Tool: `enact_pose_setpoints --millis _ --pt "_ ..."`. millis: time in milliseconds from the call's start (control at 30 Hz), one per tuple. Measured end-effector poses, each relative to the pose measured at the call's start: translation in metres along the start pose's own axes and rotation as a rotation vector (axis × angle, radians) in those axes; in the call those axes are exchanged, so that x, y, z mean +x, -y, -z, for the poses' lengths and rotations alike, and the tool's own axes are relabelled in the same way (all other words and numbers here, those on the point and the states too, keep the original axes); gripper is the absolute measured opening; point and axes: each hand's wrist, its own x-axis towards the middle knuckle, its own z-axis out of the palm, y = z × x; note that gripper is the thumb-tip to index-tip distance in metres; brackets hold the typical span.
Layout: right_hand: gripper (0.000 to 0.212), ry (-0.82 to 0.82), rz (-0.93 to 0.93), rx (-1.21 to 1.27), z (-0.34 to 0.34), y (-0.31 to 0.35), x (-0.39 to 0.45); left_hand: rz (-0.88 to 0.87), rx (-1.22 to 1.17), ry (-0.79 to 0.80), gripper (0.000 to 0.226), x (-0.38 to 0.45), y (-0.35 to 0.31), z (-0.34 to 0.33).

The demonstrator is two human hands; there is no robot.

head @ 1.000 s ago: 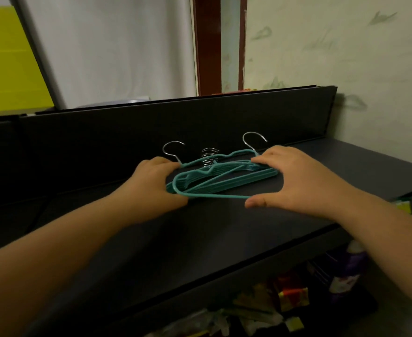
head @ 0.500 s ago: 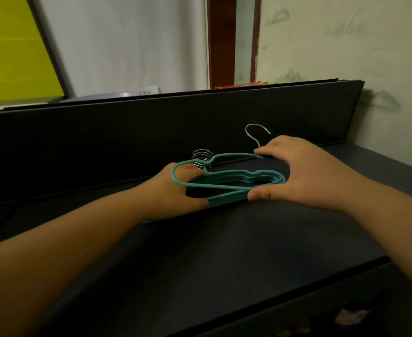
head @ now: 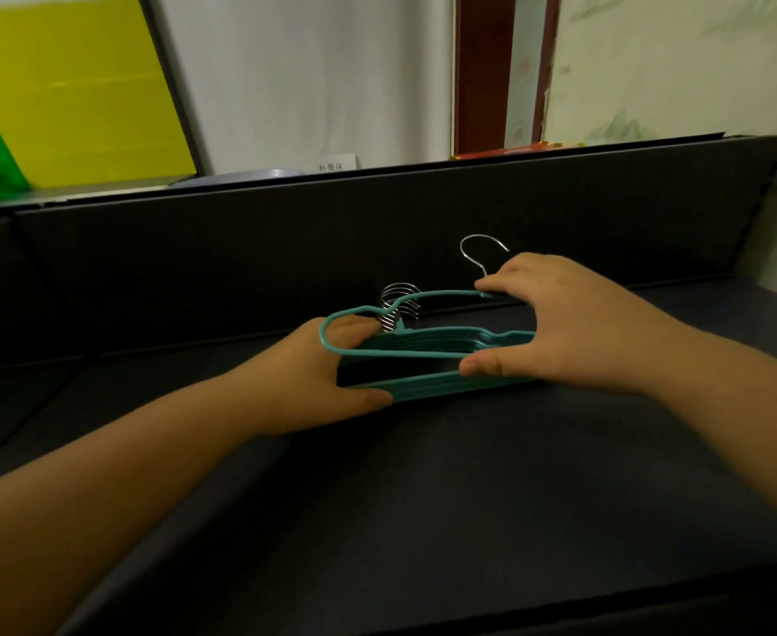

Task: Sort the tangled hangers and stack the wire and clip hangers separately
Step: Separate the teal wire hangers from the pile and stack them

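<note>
1. I count two hands: left (head: 317,374) and right (head: 565,323).
2. One stack of teal hangers (head: 427,351); I cannot count its layers.
3. One loose teal hanger (head: 423,297) on top.

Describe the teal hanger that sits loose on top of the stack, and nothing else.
The top teal hanger is a thin wire-like frame with a teal coating and a bare silver hook that rises at the right. It lies tilted above the stack of teal hangers, its rounded left end raised. The right hand pinches it near the hook's base, thumb at the lower bar. The left hand has fingers through its left loop.
</note>
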Motion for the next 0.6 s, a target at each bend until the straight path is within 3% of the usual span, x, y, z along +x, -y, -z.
enact_pose_setpoints --millis 133,333,600 --pt "0.109 0.026 -0.004 -0.05 -0.009 0.004 0.016 0.142 -0.056 -0.011 0.046 -0.024 0.022 0.013" --pt "0.101 0.1 0.051 -0.068 -0.03 0.026 0.044 0.469 -0.064 -0.13 0.058 -0.062 0.051 0.025" --pt "0.096 0.144 0.102 -0.099 -0.044 0.041 0.053 0.517 -0.058 -0.213 0.054 -0.077 0.055 0.024"
